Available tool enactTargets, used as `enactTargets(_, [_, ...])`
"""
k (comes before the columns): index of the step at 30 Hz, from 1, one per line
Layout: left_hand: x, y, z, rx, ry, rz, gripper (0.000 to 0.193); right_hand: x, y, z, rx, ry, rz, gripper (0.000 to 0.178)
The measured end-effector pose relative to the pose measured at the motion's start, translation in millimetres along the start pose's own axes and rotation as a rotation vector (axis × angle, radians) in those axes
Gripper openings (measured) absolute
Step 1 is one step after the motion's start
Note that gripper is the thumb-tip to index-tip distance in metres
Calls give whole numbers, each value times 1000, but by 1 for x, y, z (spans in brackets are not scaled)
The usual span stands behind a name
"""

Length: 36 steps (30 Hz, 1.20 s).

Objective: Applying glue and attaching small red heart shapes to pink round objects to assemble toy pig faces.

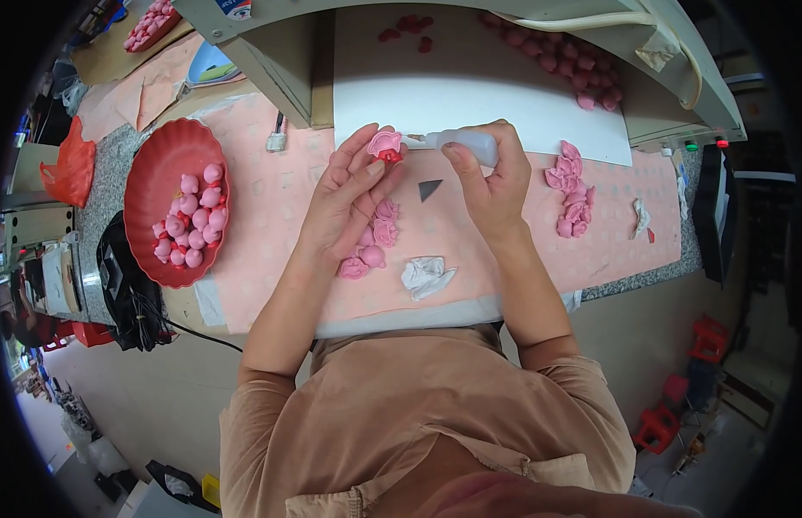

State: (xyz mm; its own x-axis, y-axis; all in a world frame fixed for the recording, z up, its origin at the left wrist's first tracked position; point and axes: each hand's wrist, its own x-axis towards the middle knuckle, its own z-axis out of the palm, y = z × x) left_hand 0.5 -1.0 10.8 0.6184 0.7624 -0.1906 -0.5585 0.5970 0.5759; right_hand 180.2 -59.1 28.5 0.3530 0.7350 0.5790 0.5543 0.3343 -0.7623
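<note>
My left hand (339, 194) pinches a small pink flower-shaped piece (384, 142) with a red part at its lower side. My right hand (497, 190) is wrapped round a translucent squeeze bottle (477, 144). The bottle's narrow tip points left and comes close to the pink piece; whether they touch I cannot tell. Beside my left wrist lie several pink petal-like pieces (384, 231) and round pink ones. A dark triangular scrap (429, 189) rests between my hands, and a crumpled white tissue (427, 277) lies nearer to me.
A red scalloped bowl (135, 203) at the left holds several pink balls. More pink petal pieces (576, 211) lie right of my right hand. Ahead, a grey hood (276, 73) stands over a white sheet (478, 95) with pink balls and red discs. Pink patterned covering (271, 224) spans the table.
</note>
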Motion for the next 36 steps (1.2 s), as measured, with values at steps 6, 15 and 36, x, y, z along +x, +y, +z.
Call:
enactTargets(6, [1, 0, 0, -2, 8, 5, 45, -1, -1, -1, 0, 9, -15, 25])
enactTargets(15, [0, 1, -1, -1, 9, 10, 44, -1, -5, 1, -28, -25, -48, 24])
enactTargets(36, [3, -1, -7, -20, 16, -7, 45, 0, -3, -1, -17, -58, -61, 22])
